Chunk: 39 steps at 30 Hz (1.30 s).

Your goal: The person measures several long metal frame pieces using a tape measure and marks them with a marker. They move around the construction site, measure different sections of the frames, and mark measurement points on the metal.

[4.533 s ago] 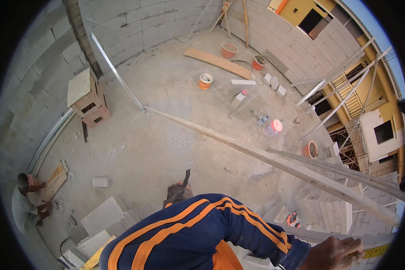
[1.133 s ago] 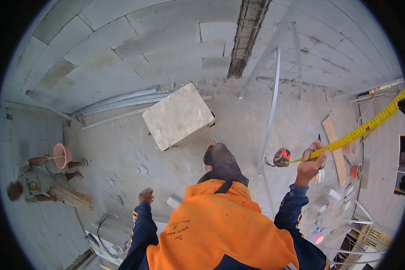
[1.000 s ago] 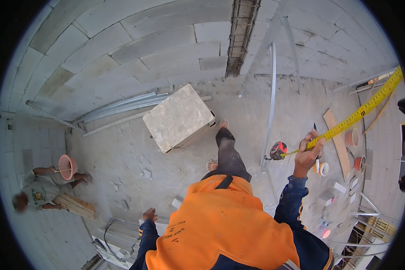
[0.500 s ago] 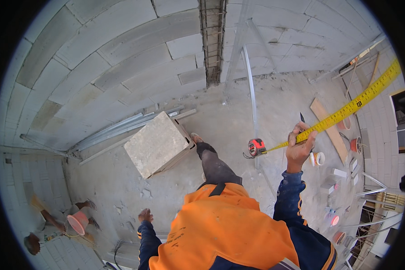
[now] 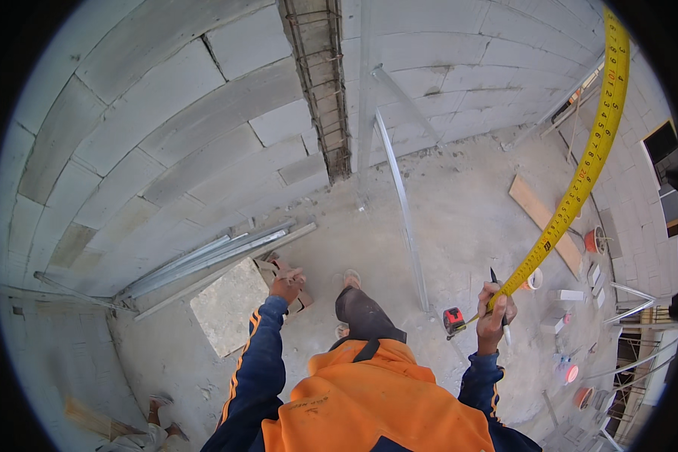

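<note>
My right hand [image 5: 496,313] is closed around the yellow blade of a tape measure [image 5: 580,184]. The blade arcs up to the far right, and its red and black case [image 5: 453,321] hangs just left of the hand. A dark-tipped pen or pencil [image 5: 506,331] with a pale end is held in the same hand. My left hand [image 5: 288,285] reaches forward with its fingers stretched out, holding nothing. It is over the right side of a box-like block [image 5: 222,305] with a rough grey top; I cannot tell whether it touches it.
Metal channels [image 5: 218,260] lie along the left block wall [image 5: 166,143]. An upright metal profile [image 5: 403,211] leans ahead. A wooden board [image 5: 542,222], buckets [image 5: 595,239] and white blocks [image 5: 566,294] lie to the right. Another person [image 5: 154,433] is at lower left.
My left hand has moved up and forward to the block. My right hand has lowered, and the blade has swung up more steeply. The tape case has dropped, and the view has shifted.
</note>
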### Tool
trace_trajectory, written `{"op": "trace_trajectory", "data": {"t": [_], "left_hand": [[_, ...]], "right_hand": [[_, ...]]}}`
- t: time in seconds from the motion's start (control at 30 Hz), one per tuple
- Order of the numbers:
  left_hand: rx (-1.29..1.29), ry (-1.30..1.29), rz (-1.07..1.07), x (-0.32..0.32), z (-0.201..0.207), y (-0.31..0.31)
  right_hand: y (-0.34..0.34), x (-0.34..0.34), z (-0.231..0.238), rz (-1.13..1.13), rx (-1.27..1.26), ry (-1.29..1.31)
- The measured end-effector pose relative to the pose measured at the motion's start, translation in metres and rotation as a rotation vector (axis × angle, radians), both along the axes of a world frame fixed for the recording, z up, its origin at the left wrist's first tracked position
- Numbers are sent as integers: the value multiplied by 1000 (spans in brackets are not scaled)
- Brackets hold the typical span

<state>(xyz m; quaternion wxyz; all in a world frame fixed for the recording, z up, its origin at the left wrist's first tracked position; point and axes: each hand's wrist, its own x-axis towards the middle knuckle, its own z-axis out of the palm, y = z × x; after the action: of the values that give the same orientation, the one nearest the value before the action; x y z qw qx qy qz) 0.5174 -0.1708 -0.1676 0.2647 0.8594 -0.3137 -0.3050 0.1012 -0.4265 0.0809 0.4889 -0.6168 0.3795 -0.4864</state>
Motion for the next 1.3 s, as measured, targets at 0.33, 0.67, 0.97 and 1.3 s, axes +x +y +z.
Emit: {"op": "trace_trajectory", "data": {"t": [0.33, 0.67, 0.97, 1.3], "left_hand": [[354, 175, -75, -40, -38, 22], [235, 134, 205, -25, -16, 21], [166, 211, 263, 13, -64, 8], [62, 434, 5, 78, -87, -102]], "right_hand": [[-41, 106, -27, 243, 204, -64], [-105, 183, -29, 463, 185, -167], [-105, 193, -37, 428, 236, -54], [-94, 224, -71, 441, 9, -89]]}}
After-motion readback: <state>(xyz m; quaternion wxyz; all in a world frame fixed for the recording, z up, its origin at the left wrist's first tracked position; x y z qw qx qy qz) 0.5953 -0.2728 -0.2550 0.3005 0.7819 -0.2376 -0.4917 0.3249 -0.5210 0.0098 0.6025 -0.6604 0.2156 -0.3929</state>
